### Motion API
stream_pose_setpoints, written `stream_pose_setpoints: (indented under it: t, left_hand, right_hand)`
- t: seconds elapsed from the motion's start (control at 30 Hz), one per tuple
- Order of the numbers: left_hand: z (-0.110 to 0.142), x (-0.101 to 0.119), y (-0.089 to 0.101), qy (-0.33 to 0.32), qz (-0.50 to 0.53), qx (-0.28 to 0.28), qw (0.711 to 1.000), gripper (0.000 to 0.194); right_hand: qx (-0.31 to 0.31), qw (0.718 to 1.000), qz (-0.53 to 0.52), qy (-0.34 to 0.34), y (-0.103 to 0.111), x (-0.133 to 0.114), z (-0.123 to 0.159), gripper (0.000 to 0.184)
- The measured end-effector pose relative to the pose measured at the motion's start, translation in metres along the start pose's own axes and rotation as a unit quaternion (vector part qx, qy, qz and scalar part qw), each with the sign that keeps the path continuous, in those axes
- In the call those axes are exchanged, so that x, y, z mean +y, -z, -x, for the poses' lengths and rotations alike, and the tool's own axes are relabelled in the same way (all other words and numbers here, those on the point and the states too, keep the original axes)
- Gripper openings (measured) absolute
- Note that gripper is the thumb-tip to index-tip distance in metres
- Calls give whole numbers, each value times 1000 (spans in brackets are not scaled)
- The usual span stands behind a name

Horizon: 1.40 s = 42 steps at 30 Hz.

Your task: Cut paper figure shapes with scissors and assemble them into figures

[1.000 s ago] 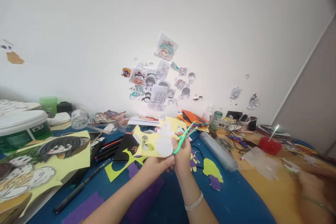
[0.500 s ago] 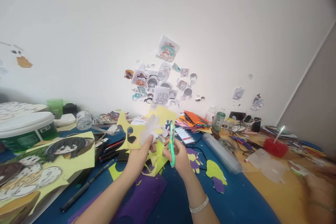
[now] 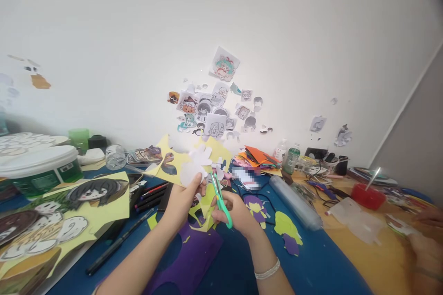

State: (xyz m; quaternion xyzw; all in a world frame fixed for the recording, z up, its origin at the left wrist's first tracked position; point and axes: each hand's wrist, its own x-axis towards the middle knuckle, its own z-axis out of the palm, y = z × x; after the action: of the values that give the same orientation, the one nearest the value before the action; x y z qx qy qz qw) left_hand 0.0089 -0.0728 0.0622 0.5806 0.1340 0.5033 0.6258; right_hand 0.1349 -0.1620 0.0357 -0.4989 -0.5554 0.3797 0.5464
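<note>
My left hand [image 3: 183, 198] pinches a white paper cutout [image 3: 195, 163] together with yellow paper [image 3: 169, 166] that has holes cut in it. Green-handled scissors [image 3: 222, 203] are in my right hand [image 3: 233, 214], their blades pointing up and left toward the white paper's right edge. Whether the blades touch the paper I cannot tell. Below the hands lie yellow-green scraps [image 3: 206, 221] and a purple sheet [image 3: 197, 258] with rounded cut-outs. A purple and yellow cutout [image 3: 256, 209] rests just right of my right hand.
Left are a white-lidded tub [image 3: 41, 159], drawings on yellow paper [image 3: 104, 212] and a black pen [image 3: 117, 244]. Orange paper [image 3: 256, 156], a clear plastic roll [image 3: 294, 203] and a bottle [image 3: 291, 159] stand right of centre. Another person's hand [image 3: 424, 249] is at the right edge, near a red bowl [image 3: 367, 196].
The scissors have tilted from nearly upright to leaning left, with their blades nearer the white paper. My left hand has turned the papers a little. The view has shifted slightly.
</note>
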Motion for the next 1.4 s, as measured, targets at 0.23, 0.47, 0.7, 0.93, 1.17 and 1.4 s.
stream_pose_setpoints:
  t: [0.23, 0.47, 0.7, 0.93, 1.17, 1.4]
  left_hand:
    - [9, 9, -10, 34, 13, -30, 999, 19]
    - [15, 10, -21, 70, -68, -7, 995, 26]
    - [14, 11, -20, 102, -128, 29, 986, 18]
    - [12, 6, -18, 84, -158, 25, 984, 23]
    - [11, 3, -15, 76, -151, 8, 986, 21]
    - [12, 15, -14, 77, -153, -45, 984, 26]
  right_hand:
    - [3, 1000, -9, 23, -5, -2, 2, 31]
    - [25, 998, 2, 51, -6, -3, -1, 28]
    - [33, 998, -29, 49, -6, -3, -3, 32]
    - [50, 998, -10, 48, -7, 0, -4, 34]
    - [74, 996, 13, 47, -7, 8, -5, 36]
    - [66, 997, 3, 36, -8, 1, -3, 35]
